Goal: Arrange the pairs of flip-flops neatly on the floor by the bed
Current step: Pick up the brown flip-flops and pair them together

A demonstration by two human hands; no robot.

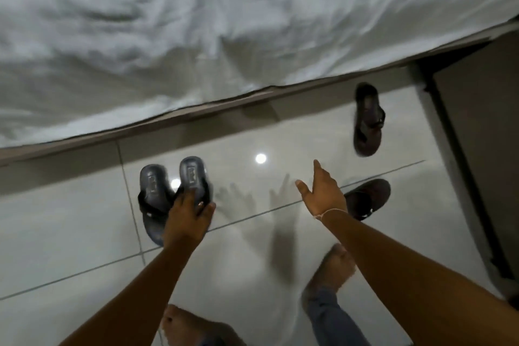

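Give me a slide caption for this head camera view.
Left hand holding paired dark grey flip-flops; open right hand near two separated dark brown flip-flops.

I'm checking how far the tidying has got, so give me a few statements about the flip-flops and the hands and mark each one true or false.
1. The left hand grips the grey pair of flip-flops. True.
2. The right hand holds a flip-flop. False: it is open and empty, its fingers spread.
3. The two dark brown flip-flops lie side by side. False: one lies near the bed, the other apart from it, nearer the right hand.
4. The floor is glossy pale tile. True.
5. The person wears shoes. False: both feet are bare.
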